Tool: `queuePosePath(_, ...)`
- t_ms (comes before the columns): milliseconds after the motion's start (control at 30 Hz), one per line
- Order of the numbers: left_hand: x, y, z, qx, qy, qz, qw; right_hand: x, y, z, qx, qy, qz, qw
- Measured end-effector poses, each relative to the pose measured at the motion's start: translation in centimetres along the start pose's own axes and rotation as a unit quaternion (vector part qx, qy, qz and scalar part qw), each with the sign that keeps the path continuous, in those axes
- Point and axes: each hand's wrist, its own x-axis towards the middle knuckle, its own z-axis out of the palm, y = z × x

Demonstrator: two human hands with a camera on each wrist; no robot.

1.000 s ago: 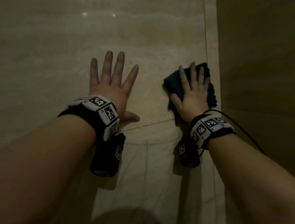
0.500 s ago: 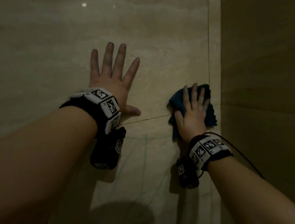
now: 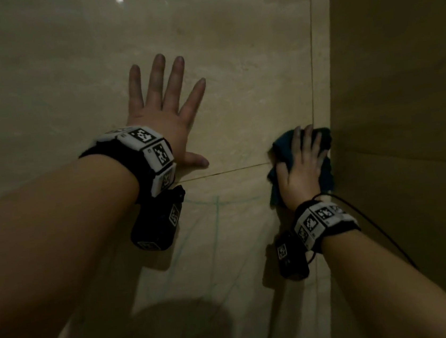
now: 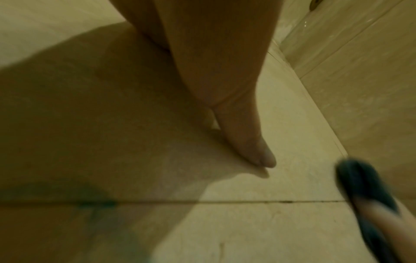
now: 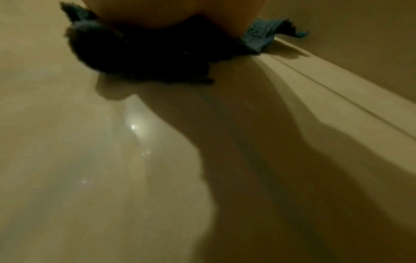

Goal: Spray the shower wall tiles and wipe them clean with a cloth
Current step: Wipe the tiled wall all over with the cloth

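Beige tiles (image 3: 229, 43) cover the shower wall, with a dark grout line (image 3: 230, 171) running level between the two hands and a side wall (image 3: 402, 92) meeting it at a corner on the right. The left hand (image 3: 164, 111) lies flat on the tiles, fingers straight and spread, holding nothing. The right hand (image 3: 303, 164) presses a dark blue cloth (image 3: 282, 142) against the tiles with straight fingers, right at the corner, so the side wall blocks any room further right; the cloth straddles the grout line. Faint green streaks (image 3: 215, 206) mark the tile below the line. Black bands with checkered tags sit on both wrists, and a thin black cable (image 3: 375, 223) trails from the right one. Only the head view shows both hands whole. The left wrist view shows the left thumb (image 4: 245, 135) touching the tile, a green smear (image 4: 94, 202) on the grout line and the cloth (image 4: 364, 181) at the edge, blurred. The right wrist view shows the cloth (image 5: 144, 53) bunched under the palm, one frayed corner (image 5: 263, 32) lifting against the side wall.
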Motion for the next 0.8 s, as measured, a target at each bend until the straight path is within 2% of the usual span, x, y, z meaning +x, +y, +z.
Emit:
queuePosePath(167,-0.1,0.0,0.1,0.004,0.015,-0.003,1.0,-4.7,1.2,2.0,-0.01,-0.034,0.022,0.999)
queuePosePath(300,-0.5,0.1,0.1,-0.003,0.026,0.001,1.0,-5.7,0.9,2.1,-0.007,-0.041,0.042,0.998)
queuePosePath(400,-0.6,0.2,0.3,-0.006,0.026,-0.002,1.0,-4.1,-1.0,1.4,0.014,-0.037,0.063,0.997)
queuePosePath(567,-0.8,0.5,0.8,-0.008,0.021,-0.006,1.0,1.0,-5.1,-0.1,0.017,0.011,0.041,0.999)
queuePosePath(800,-1.1,0.5,1.2,-0.006,0.028,-0.003,1.0,-0.5,-3.5,0.3,-0.013,0.002,-0.004,1.0)
